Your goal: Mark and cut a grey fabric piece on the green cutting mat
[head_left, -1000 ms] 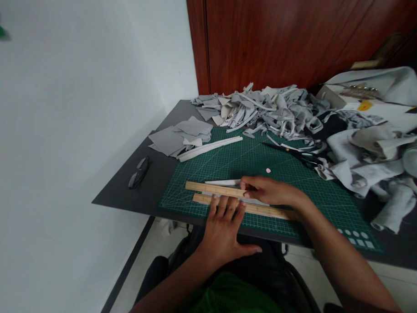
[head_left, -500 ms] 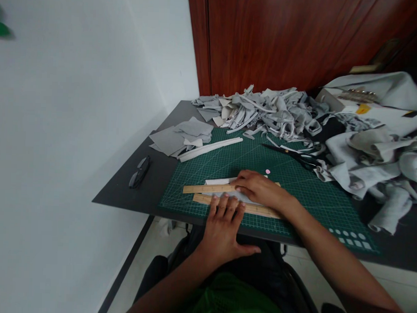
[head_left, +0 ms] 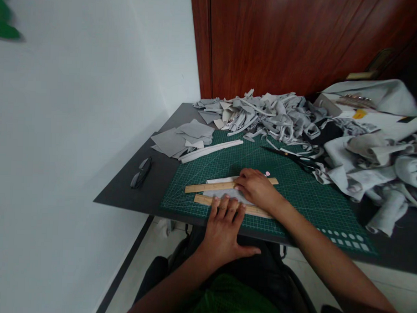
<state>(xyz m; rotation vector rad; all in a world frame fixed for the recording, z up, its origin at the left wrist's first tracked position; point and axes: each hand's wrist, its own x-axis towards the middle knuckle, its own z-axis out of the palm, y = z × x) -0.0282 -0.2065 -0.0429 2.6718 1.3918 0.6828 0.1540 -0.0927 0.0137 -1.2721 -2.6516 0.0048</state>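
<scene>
My left hand (head_left: 224, 228) lies flat with its fingers spread, the fingertips pressing on the lower wooden ruler (head_left: 203, 200) near the table's front edge. Just beyond it, my right hand (head_left: 253, 185) has its fingers curled down on the upper wooden ruler (head_left: 207, 187), gripping it near the middle. Between the two rulers shows a piece of light grey fabric (head_left: 224, 193). A folded white edge (head_left: 219, 180) of fabric appears behind the upper ruler. Part of the fabric is hidden under my right hand and forearm.
A green cutting mat (head_left: 222, 161) covers much of the dark table. Black scissors (head_left: 297, 159), white strips (head_left: 210, 151) and grey fabric pieces (head_left: 175, 139) lie beyond my hands. Fabric scraps (head_left: 274, 115) are heaped at the back. Glasses (head_left: 141, 173) rest at left; rolled fabric (head_left: 387, 208) is at right.
My right hand has shifted slightly, and the right end of the upper ruler now shows more fully past it. My left hand stays flat on the lower ruler. The camera view has moved a little.
</scene>
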